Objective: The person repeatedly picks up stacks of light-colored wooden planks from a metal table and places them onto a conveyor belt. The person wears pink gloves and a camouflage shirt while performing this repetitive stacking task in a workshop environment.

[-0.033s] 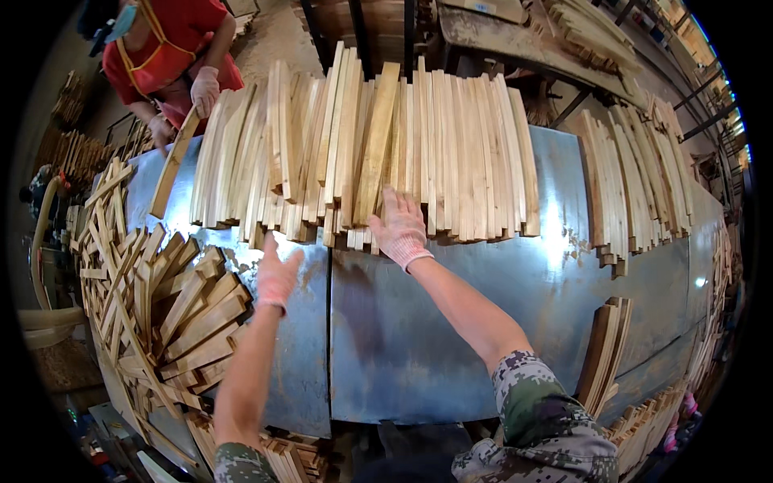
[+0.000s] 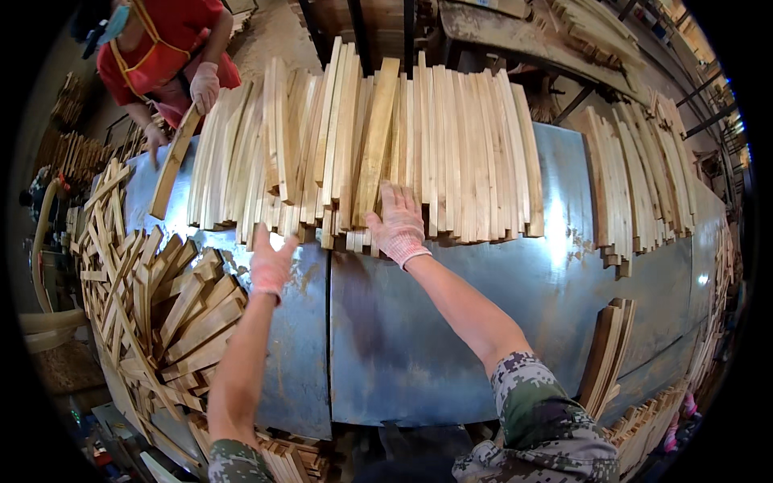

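The right hand [image 2: 398, 225], in a pale knit glove, lies flat with fingers spread on the near ends of a wide pile of light wooden slats [image 2: 362, 145] that fans across the far half of a blue-grey metal table [image 2: 451, 338]; it presses on them rather than pinching any one; the left hand [image 2: 270, 262], gloved the same, hovers open just short of the pile's near edge, fingers loosely spread, holding nothing. A second stack of slats [image 2: 636, 185] sits well apart to the right, and a rough heap of crossed offcuts [image 2: 153, 306] crowds the table's left edge. Across the table a person in a red top [image 2: 161, 48] grips one slat [image 2: 173, 161] at the pile's left end. The slats overlap loosely and hang uneven at the near side; a pull on one could likely drag its neighbours off the sheet metal, and two people tugging one pile could jam fingers between the pieces.
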Demonstrator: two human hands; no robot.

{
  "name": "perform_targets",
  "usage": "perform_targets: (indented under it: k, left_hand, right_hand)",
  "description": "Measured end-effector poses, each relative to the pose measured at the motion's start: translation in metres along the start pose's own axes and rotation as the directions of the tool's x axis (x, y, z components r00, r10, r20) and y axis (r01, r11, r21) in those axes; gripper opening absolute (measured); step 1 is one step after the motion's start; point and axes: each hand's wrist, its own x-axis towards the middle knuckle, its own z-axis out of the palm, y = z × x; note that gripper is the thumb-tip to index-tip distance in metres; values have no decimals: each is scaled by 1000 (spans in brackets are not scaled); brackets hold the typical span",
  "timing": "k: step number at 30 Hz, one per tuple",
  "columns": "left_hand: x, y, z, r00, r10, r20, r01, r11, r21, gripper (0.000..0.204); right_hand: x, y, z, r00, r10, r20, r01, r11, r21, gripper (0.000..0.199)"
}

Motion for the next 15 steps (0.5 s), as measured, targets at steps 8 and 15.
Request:
perform_targets:
  k: [8,15]
  left_hand:
    - [146,110,29,978,-174,-111,194,960,200,92]
    - [129,70,62,990,53,-134,-48,998,40,81]
  right_hand:
    - [27,5,29,991,-98,-87,95,995,-33,85]
    - [31,-1,23,993,-92,-67,101,985,142,81]
